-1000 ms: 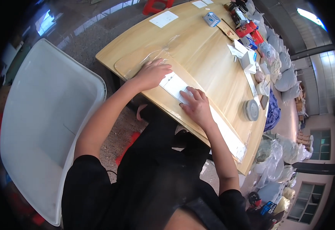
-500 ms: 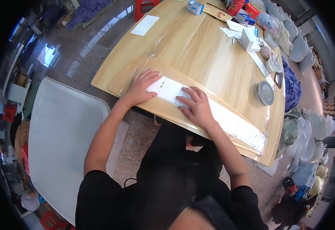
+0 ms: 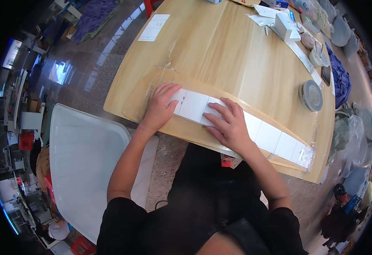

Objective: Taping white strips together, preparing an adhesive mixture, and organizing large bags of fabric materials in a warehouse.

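A long white paper strip (image 3: 266, 135) with thin printed lines runs slantwise along the near edge of the wooden table (image 3: 203, 46). Beneath it is a thin tan sheet (image 3: 141, 100), and clear tape (image 3: 306, 155) covers its right end. My left hand (image 3: 162, 107) lies over the strip's left end, fingers outstretched and thumb apart. Farther right, my right hand (image 3: 228, 123) rests palm down across the strip, its fingers spread. Both hands touch the strip without gripping it. The strip's far left tip is hidden under my left hand.
A grey roll of tape (image 3: 311, 96) lies at the right. Behind it are a white cup (image 3: 317, 58), a dark phone (image 3: 325, 75) and a white box (image 3: 286, 28). A white card (image 3: 154, 28) lies far left. A large whitish tray-like surface (image 3: 86, 165) stands left of me.
My view has shifted, so the table sits a little lower and farther right in the picture. Both hands stay on the strip in nearly the same places.
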